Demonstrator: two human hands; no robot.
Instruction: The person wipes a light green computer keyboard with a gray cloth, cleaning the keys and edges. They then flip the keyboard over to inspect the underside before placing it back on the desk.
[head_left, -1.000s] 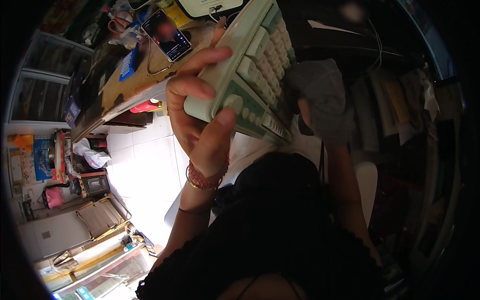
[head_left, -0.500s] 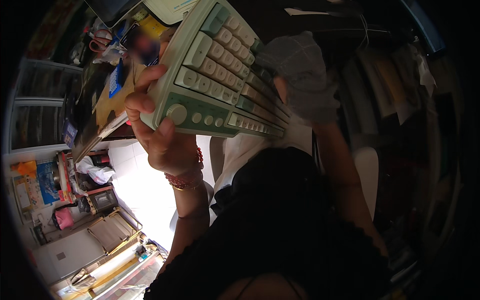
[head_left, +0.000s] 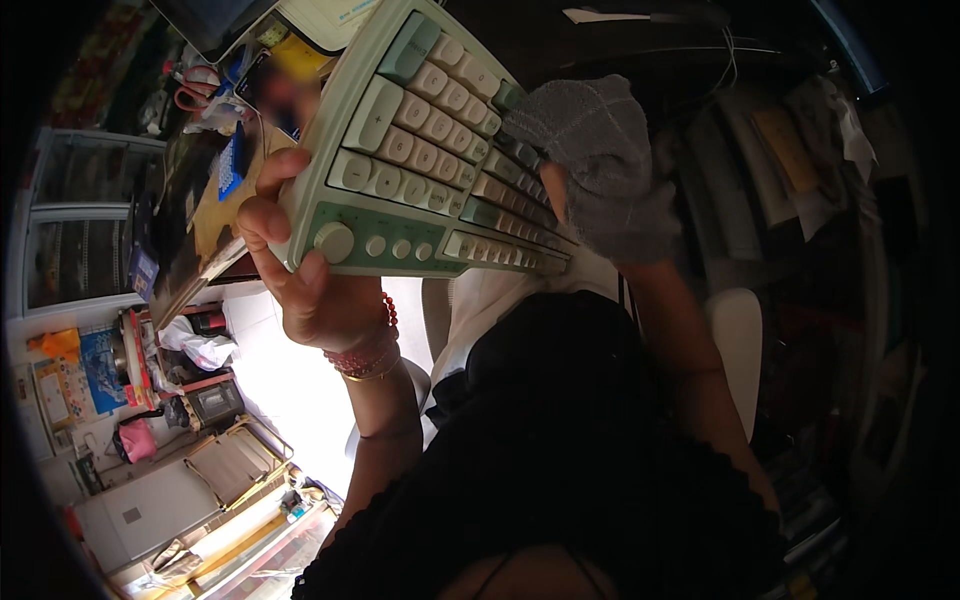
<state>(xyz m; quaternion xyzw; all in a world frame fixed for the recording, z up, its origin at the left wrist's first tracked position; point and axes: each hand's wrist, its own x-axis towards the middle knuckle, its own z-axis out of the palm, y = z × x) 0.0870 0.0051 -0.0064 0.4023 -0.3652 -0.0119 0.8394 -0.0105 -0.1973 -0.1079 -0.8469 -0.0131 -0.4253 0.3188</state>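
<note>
Black top, red bead bracelets at left wrist (head_left: 362, 352), possibly gold bangle

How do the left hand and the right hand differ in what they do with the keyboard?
The left hand is bare and grips the keyboard at its near corner; the right hand presses a grey cloth onto the keys. The left hand wears bracelets at the wrist; the right hand is mostly hidden under the cloth. Both touch the same pale green keyboard.
</note>
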